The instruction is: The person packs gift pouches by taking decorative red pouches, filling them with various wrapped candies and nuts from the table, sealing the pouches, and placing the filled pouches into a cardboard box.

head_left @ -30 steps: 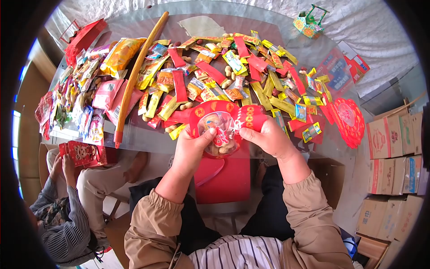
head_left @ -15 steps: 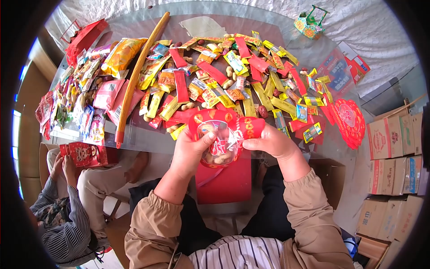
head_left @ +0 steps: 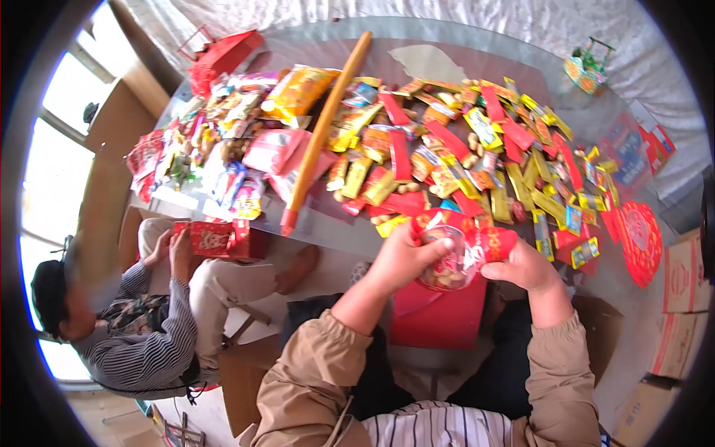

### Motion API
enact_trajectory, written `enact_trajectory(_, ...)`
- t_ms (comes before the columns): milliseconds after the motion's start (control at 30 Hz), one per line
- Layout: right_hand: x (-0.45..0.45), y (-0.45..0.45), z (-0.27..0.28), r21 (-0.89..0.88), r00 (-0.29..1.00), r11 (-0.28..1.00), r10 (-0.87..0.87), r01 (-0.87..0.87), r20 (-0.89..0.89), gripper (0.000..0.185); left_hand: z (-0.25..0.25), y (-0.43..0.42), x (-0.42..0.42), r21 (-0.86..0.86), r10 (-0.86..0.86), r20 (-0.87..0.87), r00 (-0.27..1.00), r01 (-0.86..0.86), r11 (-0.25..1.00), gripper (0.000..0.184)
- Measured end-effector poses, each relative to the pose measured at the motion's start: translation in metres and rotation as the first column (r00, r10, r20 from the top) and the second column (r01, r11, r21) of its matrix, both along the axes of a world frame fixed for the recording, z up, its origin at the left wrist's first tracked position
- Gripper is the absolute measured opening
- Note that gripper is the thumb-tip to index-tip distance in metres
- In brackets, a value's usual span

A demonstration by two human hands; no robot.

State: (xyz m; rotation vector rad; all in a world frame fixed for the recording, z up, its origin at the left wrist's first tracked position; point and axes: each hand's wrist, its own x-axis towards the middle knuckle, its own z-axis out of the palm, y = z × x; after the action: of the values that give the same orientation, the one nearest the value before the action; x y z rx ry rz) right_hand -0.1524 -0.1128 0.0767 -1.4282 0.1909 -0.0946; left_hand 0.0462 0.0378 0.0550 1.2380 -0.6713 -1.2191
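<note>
A red pouch (head_left: pixel 451 277) with a clear round window, peanuts showing inside, is held up just off the table's near edge. My left hand (head_left: pixel 406 261) grips its left side, thumb over the window. The pouch's upper right part is pinched in my right hand (head_left: pixel 525 265), thumb and fingers together. Beyond both hands lies a spread of wrapped snacks (head_left: pixel 448 141) in red and yellow wrappers, with loose peanuts among them. A stack of flat red pouches (head_left: pixel 640 243) rests at the right of the table.
A wooden stick (head_left: pixel 328 130) lies across the glass table (head_left: pixel 313 39), with more candy packets (head_left: pixel 223 134) left of it. A seated person (head_left: pixel 149 335) at the left holds a red box (head_left: pixel 212 237). Below the pouch stands a red stool (head_left: pixel 439 316). Cardboard boxes (head_left: pixel 681 279) stand at right.
The view has turned left, so the scene sits further right and more of the seated person shows. Both hands still hold the pouch, with little change in grip.
</note>
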Motion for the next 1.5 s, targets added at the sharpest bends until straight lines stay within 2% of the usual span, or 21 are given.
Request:
enact_trajectory(100,0.002,0.0,0.006,-0.05,1.0,0.998,-0.023,0.023,-0.004,0.041,-0.001,0.0,0.0,-0.057,-0.024,0.031,0.999,0.025,0.998,0.024)
enact_trajectory(200,0.0,-0.002,0.004,-0.131,0.999,0.991,-0.032,0.032,0.002,0.039,-0.005,0.0,-0.002,-0.071,0.009,-0.029,1.0,-0.011,0.997,0.025)
enact_trajectory(533,0.011,0.011,0.008,0.02,0.999,0.999,0.027,-0.027,-0.023,0.039,0.004,0.01,0.0,-0.071,-0.024,0.058,0.998,0.028,0.997,0.024)
enact_trajectory(700,0.014,0.015,0.012,-0.047,1.0,0.999,0.016,-0.017,-0.019,0.035,0.014,0.016,-0.004,-0.028,0.044,0.088,0.995,-0.042,0.999,0.019)
enact_trajectory(800,0.012,0.017,0.016,-0.059,1.0,0.998,0.018,-0.019,-0.022,0.032,0.017,0.019,-0.007,-0.094,0.068,0.026,0.997,-0.065,0.993,0.017)
enact_trajectory(900,0.011,0.02,0.016,-0.056,1.0,0.998,0.023,-0.024,-0.019,0.03,0.016,0.021,-0.009,-0.149,0.093,0.044,0.995,-0.086,0.985,0.017)
enact_trajectory(1000,0.011,0.023,0.012,-0.066,1.0,0.997,0.025,-0.025,-0.011,0.03,0.014,0.025,-0.005,-0.064,0.037,0.107,0.994,-0.03,0.998,0.023)
enact_trajectory(1133,0.014,0.028,0.02,-0.087,1.0,0.996,0.024,-0.026,-0.019,0.028,0.019,0.028,-0.01,-0.074,0.104,0.107,0.989,-0.097,0.993,0.016)
enact_trajectory(1300,0.012,0.028,0.027,-0.222,1.0,0.975,0.015,-0.02,-0.025,0.024,0.027,0.034,-0.011,-0.048,0.102,0.099,0.99,-0.098,0.994,0.017)
enact_trajectory(1400,0.012,0.032,0.034,-0.282,1.0,0.96,-0.011,0.007,-0.013,0.023,0.02,0.035,-0.013,-0.136,0.114,-0.001,0.994,-0.113,0.984,0.017)
enact_trajectory(1500,0.014,0.036,0.04,-0.313,1.0,0.949,-0.025,0.026,0.005,0.022,0.017,0.039,-0.008,-0.142,0.072,0.004,0.997,-0.071,0.987,0.018)
